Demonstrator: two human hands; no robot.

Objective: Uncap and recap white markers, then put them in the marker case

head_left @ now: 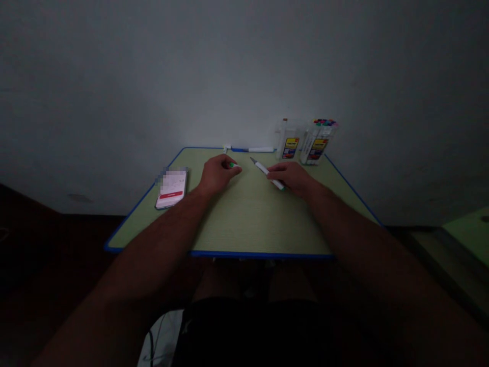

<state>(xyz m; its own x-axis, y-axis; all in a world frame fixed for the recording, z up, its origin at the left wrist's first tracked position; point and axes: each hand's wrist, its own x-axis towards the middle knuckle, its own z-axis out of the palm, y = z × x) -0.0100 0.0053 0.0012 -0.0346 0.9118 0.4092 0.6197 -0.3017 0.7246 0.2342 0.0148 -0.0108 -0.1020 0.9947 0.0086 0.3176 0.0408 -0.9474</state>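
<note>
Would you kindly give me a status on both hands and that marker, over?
Left hand: holding green-and-white cap. Right hand: holding white marker, tip bared. Phone: off left, apart from both hands.

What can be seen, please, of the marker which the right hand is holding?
The marker has a slim, white, smooth-looking barrel, probably plastic, with a greyish pointed tip at one end and a touch of green at the other. It is uncapped. The right hand grips it around its middle, slanted, tip toward the wall and to the left. Whether it touches the table is unclear.
</note>
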